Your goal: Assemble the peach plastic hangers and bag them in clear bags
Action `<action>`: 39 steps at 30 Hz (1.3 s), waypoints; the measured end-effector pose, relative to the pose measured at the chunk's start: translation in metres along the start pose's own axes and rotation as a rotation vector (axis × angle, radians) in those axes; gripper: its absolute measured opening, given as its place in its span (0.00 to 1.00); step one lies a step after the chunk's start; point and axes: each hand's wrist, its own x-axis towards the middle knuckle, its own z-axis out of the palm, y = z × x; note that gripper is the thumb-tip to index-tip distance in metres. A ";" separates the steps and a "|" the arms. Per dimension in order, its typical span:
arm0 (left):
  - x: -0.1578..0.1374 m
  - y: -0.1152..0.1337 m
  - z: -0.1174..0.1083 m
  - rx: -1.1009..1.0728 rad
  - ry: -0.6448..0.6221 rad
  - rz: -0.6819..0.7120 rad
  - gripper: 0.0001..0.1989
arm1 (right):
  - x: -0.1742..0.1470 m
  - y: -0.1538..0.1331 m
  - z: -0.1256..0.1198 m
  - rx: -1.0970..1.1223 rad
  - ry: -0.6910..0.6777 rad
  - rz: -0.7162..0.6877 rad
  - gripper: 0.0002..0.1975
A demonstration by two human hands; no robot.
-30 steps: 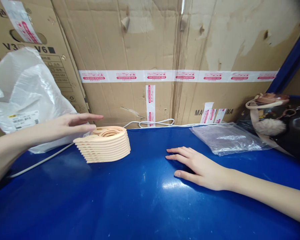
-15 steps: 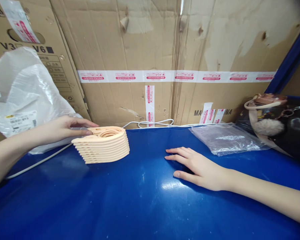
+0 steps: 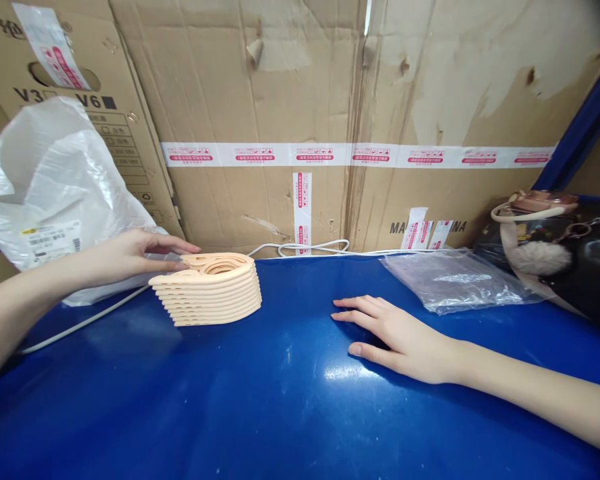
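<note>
On the left of the blue table stands a neat stack of peach plastic pieces [image 3: 215, 297], flat and alike, with a rounded right end and a curved opening in the top. My left hand [image 3: 137, 257] is at the stack's upper left end, thumb along the top and fingers at the far side; the lower fingers are partly hidden. My right hand [image 3: 390, 340] lies palm down on the table to the right of the stack, fingers spread, holding nothing.
A white plastic bag [image 3: 80, 180] with a label stands behind my left arm. A clear plastic bag [image 3: 460, 283] lies at the back right, beside a black handbag [image 3: 593, 267]. A white cable [image 3: 325, 248] runs along the cardboard [image 3: 260, 100] at the back.
The view has shifted slightly, so the scene sits a little further right. Both hands and the stack keep their places relative to each other.
</note>
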 end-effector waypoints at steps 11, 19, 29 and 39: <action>-0.019 0.082 0.027 0.185 0.727 0.300 0.16 | 0.000 0.001 0.001 -0.004 -0.007 0.006 0.24; -0.041 0.134 0.137 -0.041 -0.052 0.497 0.26 | 0.000 0.003 0.004 -0.044 0.012 -0.032 0.21; -0.037 0.131 0.137 0.003 -0.248 0.380 0.32 | 0.001 0.003 0.003 -0.094 0.009 -0.032 0.20; -0.038 0.130 0.139 0.003 -0.216 0.391 0.30 | 0.001 0.000 0.002 -0.249 0.005 -0.075 0.21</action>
